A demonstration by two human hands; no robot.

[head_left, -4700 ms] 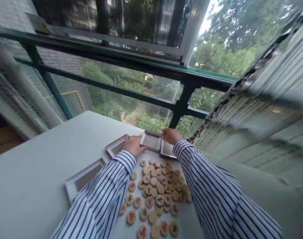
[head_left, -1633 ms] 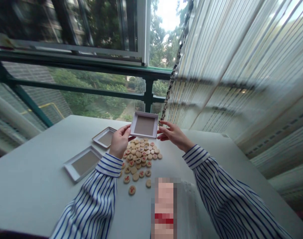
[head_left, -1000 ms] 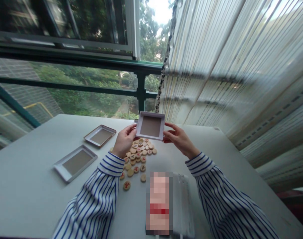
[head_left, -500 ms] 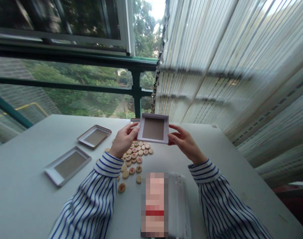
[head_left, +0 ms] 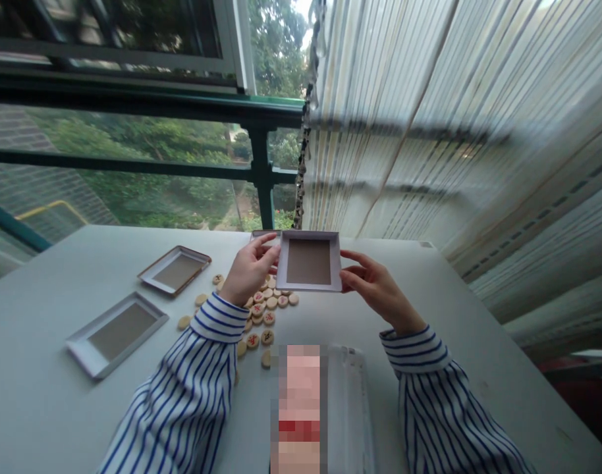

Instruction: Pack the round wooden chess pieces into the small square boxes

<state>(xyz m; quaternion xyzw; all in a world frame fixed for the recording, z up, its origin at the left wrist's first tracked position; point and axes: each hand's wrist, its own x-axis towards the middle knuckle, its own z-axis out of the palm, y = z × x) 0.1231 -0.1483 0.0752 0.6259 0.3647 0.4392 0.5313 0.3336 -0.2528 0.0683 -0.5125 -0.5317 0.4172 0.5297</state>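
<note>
Clear case: nearest, on the counter at 5 o'clock, taking the held box as clock centre and the far edge as 12; a pixelated patch hides what lies beside it
Round pieces: scattered at 7 to 8 o'clock, partly behind the left cuff; best to keep that forearm lifted so the sleeve does not drag them
White tray: at 8 to 9 o'clock, hollow side up
Right hand: at 3 o'clock, fingers pinching the box's side wall
Left hand: at 9 o'clock, grasping the opposite wall; even, light pressure from both hands should suit walls that look thin and likely to bow
Held box: between the hands, open face tipped toward the wearer; keeping both ends equally high should hold it steady
Change: against half a second ago, the box's rim looks more level, and the trays and pieces sit further toward 9 o'clock in view
Brown-edged tray: at 9 o'clock, hollow side up
Far box: at 10 o'clock, mostly hidden behind the left hand
</note>
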